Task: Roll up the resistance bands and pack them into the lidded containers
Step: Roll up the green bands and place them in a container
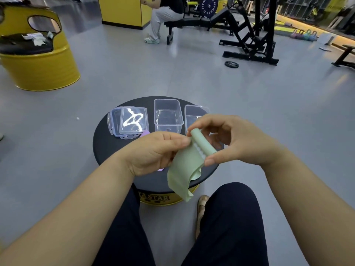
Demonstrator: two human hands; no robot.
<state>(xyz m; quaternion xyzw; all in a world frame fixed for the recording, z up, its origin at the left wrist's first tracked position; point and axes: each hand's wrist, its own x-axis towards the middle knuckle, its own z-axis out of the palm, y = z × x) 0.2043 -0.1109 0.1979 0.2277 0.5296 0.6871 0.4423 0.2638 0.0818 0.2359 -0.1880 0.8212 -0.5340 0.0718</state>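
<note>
A pale green resistance band (185, 167) is partly rolled at its top end, its loose tail hanging down over the stool's front edge. My left hand (153, 152) pinches the band's left side beside the roll. My right hand (228, 139) holds the rolled part between thumb and fingers. Behind my hands, on the round black stool top (103, 146), stand two clear open containers (168, 116) (194, 114); the right one is partly hidden by my right hand. Two clear lids (128, 121) lie stacked at the left. A purple band (145, 133) peeks out behind my left hand.
The stool is a yellow drum with a black top. A yellow barrel seat (38, 60) stands at the far left. A person sits on a black weight bench (192, 22) ahead, beside a rack (255, 35). A weight plate (231, 64) lies on the grey floor.
</note>
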